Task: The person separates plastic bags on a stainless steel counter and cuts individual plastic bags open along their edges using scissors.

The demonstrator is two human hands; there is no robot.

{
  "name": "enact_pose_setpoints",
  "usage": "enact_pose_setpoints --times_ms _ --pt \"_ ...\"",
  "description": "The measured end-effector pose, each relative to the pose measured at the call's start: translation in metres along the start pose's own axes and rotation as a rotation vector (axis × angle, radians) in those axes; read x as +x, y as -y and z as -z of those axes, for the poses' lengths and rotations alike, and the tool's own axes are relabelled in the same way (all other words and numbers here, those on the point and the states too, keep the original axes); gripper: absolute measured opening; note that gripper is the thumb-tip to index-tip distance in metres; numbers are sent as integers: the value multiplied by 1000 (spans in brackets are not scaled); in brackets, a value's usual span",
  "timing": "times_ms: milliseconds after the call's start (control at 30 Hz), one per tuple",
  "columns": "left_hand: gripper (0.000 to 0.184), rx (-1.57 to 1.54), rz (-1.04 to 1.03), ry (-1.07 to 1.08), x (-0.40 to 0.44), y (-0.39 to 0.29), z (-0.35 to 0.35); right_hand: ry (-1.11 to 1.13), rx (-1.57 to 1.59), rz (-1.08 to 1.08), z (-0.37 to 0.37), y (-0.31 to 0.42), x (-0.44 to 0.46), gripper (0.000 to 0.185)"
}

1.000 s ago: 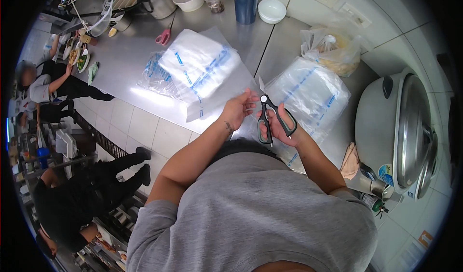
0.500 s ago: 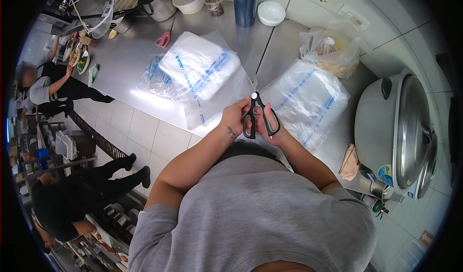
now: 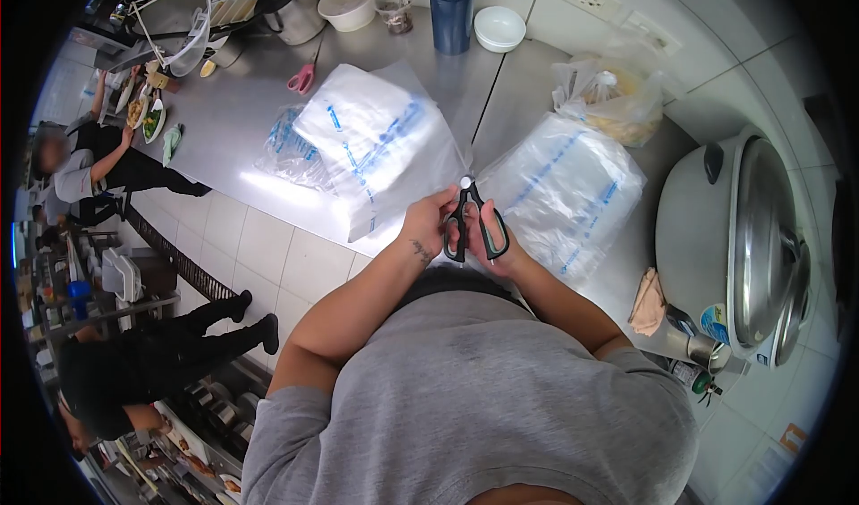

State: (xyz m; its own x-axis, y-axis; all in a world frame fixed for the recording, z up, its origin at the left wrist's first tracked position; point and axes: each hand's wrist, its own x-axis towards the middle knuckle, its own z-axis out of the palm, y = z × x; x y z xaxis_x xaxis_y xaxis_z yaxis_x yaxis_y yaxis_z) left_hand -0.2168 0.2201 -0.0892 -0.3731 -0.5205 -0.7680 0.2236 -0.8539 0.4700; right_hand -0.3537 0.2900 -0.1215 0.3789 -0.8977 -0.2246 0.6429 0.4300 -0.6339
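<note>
Black-handled scissors [image 3: 465, 220] lie between my hands near my waist, handles spread apart and blades pointing away from me. My right hand [image 3: 490, 244] is closed on the right-hand handle from below. Beside the other handle is my left hand [image 3: 429, 221], its fingers bent against the scissors' left side. A stack of clear plastic bags with blue print [image 3: 371, 134] lies just beyond my left hand. Another pile of printed plastic bags [image 3: 573, 192] spreads out to the right of the scissors.
Pink-handled scissors [image 3: 302, 77], a blue bottle [image 3: 452, 13], a white bowl [image 3: 499, 28] and a kettle [image 3: 291, 8] stand toward the back of the steel table [image 3: 234, 111]. A large lidded pot [image 3: 702, 228] is at right. Two people [image 3: 85, 165] [image 3: 134, 371] work at left.
The scissors and my hands have moved left and slightly closer to my body. My left hand has come up against the scissors. At lower left, the person in black has shifted.
</note>
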Motion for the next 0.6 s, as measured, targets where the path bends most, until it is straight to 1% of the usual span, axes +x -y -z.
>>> enact_pose_setpoints --times_ms 100,167,200,267,300,400,500,600 --pt "26 25 -3 2 0 1 6 1 -34 -17 -5 2 2 73" --pt "23 54 13 8 -11 -6 3 76 25 -52 -1 4 2 78" --pt "21 32 -20 -63 -8 -4 5 116 56 -70 -2 7 2 80" --pt "17 -8 -84 -205 1 2 8 181 131 -176 -4 15 -4 84" --pt "16 -7 -79 -187 -1 1 10 212 171 -226 -7 19 -6 86" --pt "16 17 -76 -136 -9 5 10 146 191 -277 -9 27 -9 87" --pt "17 65 -109 -104 -14 9 6 107 157 -197 0 24 -4 86" --pt "17 73 -105 -68 -19 9 4 34 43 -122 1 11 -1 81"
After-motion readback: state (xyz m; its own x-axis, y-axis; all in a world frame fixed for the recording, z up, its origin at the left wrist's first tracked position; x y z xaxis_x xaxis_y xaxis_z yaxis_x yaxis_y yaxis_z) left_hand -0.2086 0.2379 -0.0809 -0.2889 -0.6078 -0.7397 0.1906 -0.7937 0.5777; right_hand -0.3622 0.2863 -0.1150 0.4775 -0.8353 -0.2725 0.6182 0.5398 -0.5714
